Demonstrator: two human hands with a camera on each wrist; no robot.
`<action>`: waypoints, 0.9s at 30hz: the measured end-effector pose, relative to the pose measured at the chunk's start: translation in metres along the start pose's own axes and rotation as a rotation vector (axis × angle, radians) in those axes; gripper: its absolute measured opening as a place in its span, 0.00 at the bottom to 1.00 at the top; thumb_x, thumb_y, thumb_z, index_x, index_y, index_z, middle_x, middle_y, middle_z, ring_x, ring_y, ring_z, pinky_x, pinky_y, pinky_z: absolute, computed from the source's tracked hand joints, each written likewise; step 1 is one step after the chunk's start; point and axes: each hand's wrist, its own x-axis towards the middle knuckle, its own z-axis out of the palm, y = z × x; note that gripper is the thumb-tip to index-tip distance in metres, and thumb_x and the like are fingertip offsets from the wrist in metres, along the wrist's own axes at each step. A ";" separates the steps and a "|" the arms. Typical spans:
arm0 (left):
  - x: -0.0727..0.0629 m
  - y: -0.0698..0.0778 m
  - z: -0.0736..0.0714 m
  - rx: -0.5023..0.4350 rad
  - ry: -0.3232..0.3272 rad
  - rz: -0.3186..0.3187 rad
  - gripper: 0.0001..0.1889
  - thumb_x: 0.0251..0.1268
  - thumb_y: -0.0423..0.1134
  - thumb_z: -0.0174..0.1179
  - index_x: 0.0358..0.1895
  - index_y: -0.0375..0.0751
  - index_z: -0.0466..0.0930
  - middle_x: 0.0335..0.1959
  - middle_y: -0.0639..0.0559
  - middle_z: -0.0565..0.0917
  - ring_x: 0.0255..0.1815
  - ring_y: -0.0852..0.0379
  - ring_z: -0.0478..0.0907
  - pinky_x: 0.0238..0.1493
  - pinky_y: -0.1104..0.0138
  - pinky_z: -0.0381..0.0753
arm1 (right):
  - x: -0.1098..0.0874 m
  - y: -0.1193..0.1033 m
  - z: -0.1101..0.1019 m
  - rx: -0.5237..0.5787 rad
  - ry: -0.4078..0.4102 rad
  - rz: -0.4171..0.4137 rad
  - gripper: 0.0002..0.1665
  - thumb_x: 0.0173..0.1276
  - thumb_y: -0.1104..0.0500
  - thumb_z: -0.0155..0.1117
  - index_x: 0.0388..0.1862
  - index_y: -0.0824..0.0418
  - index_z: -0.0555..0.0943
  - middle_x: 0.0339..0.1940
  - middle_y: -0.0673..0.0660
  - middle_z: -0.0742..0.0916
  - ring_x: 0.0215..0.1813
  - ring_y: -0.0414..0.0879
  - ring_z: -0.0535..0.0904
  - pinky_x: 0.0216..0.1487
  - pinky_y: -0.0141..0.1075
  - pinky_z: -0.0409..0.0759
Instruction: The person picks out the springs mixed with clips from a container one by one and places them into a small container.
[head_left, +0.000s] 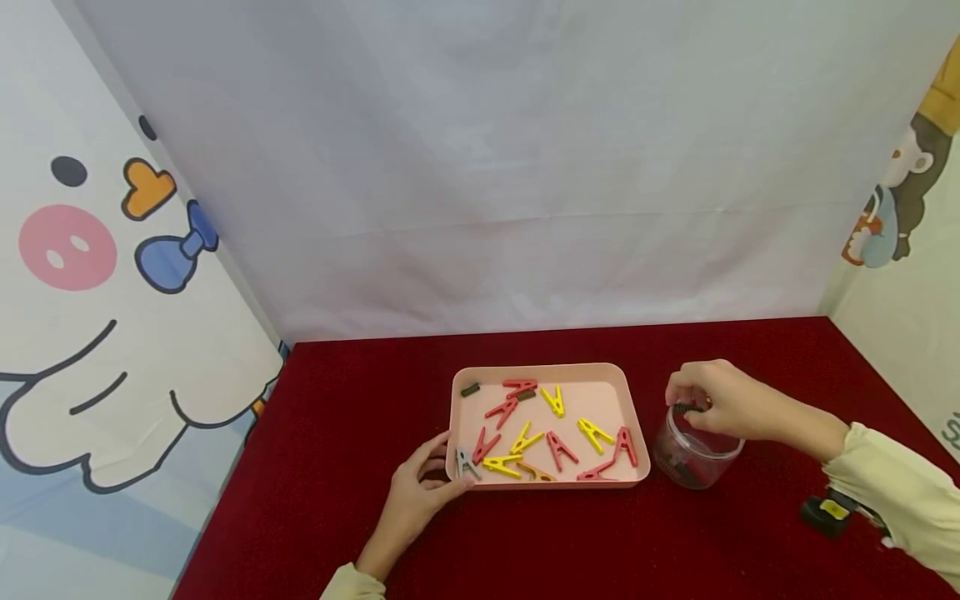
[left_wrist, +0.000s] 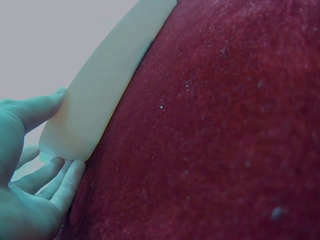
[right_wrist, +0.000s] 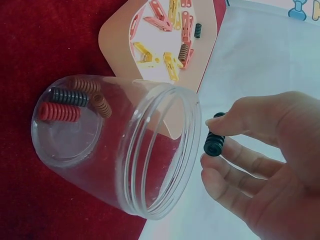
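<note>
My left hand (head_left: 415,493) holds the near left corner of a pink tray (head_left: 540,486), thumb at the rim and fingers against the outer wall. Red and yellow clothespins, a grey-blue one (head_left: 466,464) and an orange one (head_left: 536,472) lie in it. A dark spring (head_left: 470,389) and a brown spring (head_left: 527,394) are at the tray's far side. Over the mouth of a clear jar (right_wrist: 130,145), my right hand (head_left: 723,402) pinches a black spring (right_wrist: 215,140) between thumb and fingers. Inside the jar lie a red spring (right_wrist: 60,112), another black spring (right_wrist: 70,96) and brown springs (right_wrist: 101,105).
The jar stands upright just right of the tray on a dark red cloth (head_left: 360,417). A white curtain (head_left: 555,208) rises behind, with cartoon-printed panels (head_left: 112,333) at both sides. A black device with a yellow label (head_left: 827,515) is by the right sleeve.
</note>
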 end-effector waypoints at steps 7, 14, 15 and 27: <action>-0.001 0.000 -0.001 -0.008 -0.002 0.009 0.37 0.50 0.33 0.72 0.66 0.36 0.67 0.54 0.35 0.75 0.50 0.42 0.75 0.42 0.64 0.80 | -0.005 0.001 0.001 -0.001 0.005 0.044 0.15 0.50 0.72 0.69 0.32 0.55 0.81 0.26 0.45 0.76 0.28 0.39 0.69 0.26 0.31 0.72; -0.001 -0.001 -0.001 -0.006 0.003 0.012 0.37 0.50 0.32 0.72 0.66 0.37 0.68 0.54 0.36 0.75 0.51 0.42 0.74 0.41 0.65 0.80 | -0.014 0.003 0.006 -0.010 0.036 0.022 0.16 0.50 0.74 0.67 0.32 0.55 0.80 0.26 0.44 0.76 0.28 0.38 0.69 0.26 0.30 0.72; -0.001 -0.001 -0.001 -0.006 0.004 0.012 0.37 0.50 0.32 0.72 0.66 0.37 0.68 0.54 0.36 0.75 0.51 0.42 0.74 0.41 0.65 0.80 | -0.015 0.004 0.007 -0.008 0.039 0.016 0.16 0.50 0.74 0.67 0.32 0.55 0.81 0.26 0.44 0.76 0.28 0.37 0.68 0.26 0.30 0.72; -0.001 -0.001 0.000 0.002 0.000 -0.001 0.37 0.50 0.33 0.72 0.66 0.36 0.67 0.54 0.36 0.75 0.50 0.42 0.75 0.42 0.65 0.80 | -0.023 0.014 0.017 0.006 0.074 -0.017 0.16 0.48 0.75 0.67 0.32 0.56 0.81 0.27 0.45 0.76 0.28 0.35 0.67 0.25 0.30 0.70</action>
